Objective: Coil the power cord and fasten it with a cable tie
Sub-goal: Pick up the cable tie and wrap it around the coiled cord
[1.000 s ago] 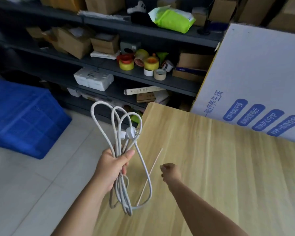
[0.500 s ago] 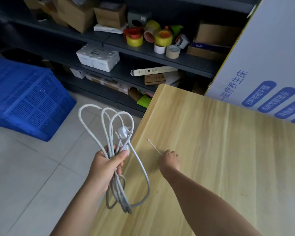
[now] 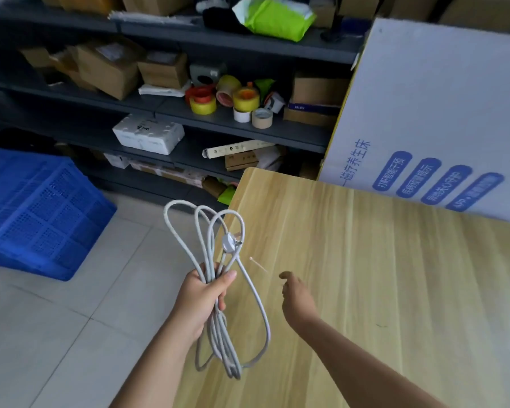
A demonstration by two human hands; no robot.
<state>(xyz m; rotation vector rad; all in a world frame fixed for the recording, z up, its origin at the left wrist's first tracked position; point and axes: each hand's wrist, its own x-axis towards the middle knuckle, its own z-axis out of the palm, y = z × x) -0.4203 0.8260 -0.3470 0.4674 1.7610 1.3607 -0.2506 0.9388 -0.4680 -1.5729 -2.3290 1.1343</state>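
Cluttered shelves behind the wooden worktop (image 3: 365, 275), your left hand (image 3: 202, 301) grips the coiled power cord (image 3: 218, 328) while your right hand (image 3: 296, 301), fingers now loosened, has dropped the cable tie (image 3: 258, 265) onto it, so fastening waits.

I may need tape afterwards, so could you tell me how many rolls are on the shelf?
6 tape rolls, clustered on the middle shelf; others may be hidden behind.

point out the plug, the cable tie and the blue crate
plug (image 3: 228, 240), head view, on its round white body
cable tie (image 3: 259, 265), head view, on the middle of the thin strip on the table
blue crate (image 3: 39, 213), head view, on its perforated side
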